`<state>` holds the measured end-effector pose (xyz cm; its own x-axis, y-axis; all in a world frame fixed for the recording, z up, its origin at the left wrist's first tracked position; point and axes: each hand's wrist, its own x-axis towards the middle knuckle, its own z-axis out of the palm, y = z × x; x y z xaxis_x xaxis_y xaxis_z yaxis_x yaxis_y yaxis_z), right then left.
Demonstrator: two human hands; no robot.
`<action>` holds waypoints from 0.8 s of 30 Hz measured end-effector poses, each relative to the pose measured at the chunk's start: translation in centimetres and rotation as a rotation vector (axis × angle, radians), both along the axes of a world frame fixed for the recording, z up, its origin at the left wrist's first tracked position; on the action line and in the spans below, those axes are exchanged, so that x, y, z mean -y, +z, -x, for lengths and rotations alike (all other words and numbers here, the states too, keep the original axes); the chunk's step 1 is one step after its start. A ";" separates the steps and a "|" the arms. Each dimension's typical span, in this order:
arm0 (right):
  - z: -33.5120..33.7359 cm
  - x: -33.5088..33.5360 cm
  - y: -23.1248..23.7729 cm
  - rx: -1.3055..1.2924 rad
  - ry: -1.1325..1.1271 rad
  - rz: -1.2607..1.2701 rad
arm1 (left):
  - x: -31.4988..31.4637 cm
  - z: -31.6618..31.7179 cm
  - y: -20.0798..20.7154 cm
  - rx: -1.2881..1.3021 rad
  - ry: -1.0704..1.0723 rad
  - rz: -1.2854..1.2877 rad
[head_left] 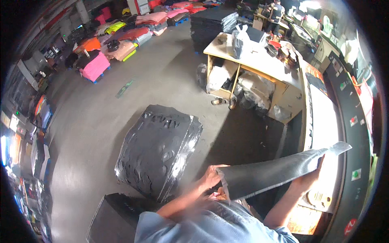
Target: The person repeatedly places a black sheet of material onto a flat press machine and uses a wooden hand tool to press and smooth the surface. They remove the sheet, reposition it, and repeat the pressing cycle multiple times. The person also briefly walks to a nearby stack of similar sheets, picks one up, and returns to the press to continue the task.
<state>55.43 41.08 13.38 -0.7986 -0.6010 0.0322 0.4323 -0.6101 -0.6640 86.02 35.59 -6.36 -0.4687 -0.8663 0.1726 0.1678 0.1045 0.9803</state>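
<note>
A long black sheet point(275, 172), perhaps rubber or foam, is held up in front of my body and curves between my two hands. My left hand point(212, 177) grips its left end, fingers closed at the edge. At the lower right edge, my right hand point(308, 181) has hold of the sheet, and its fingers are partly hidden behind it. The sheet's far right end rises over a bright white work surface point(324, 121). On the floor to the left lies a stack of black sheets point(156, 146) with a shiny, wrinkled top.
Another black stack point(111, 220) is at the lower left. A wooden desk point(259, 60) carries bags and stands ahead, with shoes point(219, 101) beside it. A long dark panel point(358, 162) borders the right side. Coloured sheet piles point(95, 67) and a person point(276, 14) are farther off.
</note>
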 end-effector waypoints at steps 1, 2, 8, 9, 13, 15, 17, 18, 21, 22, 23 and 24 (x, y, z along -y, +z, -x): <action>0.2 -0.3 0.2 -0.018 -0.052 -0.059 | 1.5 0.2 -0.8 -0.009 -0.062 -0.034; 0.4 -0.3 0.3 -0.039 -0.104 -0.117 | 3.0 0.3 -1.7 0.143 -0.065 -0.034; 1.7 3.6 0.5 -0.108 -0.406 -0.262 | 12.8 2.9 -3.9 0.221 -0.077 0.131; 1.6 4.5 0.7 -0.128 -0.444 -0.250 | 14.5 3.4 -3.6 0.095 -0.084 0.215; 2.4 9.1 1.1 -0.156 -0.552 -0.214 | 21.3 5.1 -1.2 0.147 -0.040 0.285; 3.4 10.3 1.3 -0.115 -0.530 -0.169 | 24.3 5.0 0.1 0.140 -0.142 0.104; 5.0 10.7 1.2 -0.157 -0.560 -0.149 | 27.7 5.4 0.8 0.087 -0.190 0.136; 5.7 10.4 1.0 -0.233 -0.672 -0.247 | 29.5 5.6 0.8 0.081 -0.256 0.091; 7.2 8.4 0.9 -0.917 -0.802 -0.366 | 33.4 7.4 -0.2 0.027 -0.288 0.171; 7.4 7.9 1.1 -1.058 -0.909 -0.508 | 34.7 7.8 -0.4 0.041 -0.301 0.202; 7.4 7.6 1.4 -1.186 -1.023 -0.651 | 35.9 8.3 -0.6 0.094 -0.319 0.214; 7.3 7.6 1.9 -1.310 -1.134 -0.798 | 36.7 9.1 -0.4 -0.046 -0.289 0.274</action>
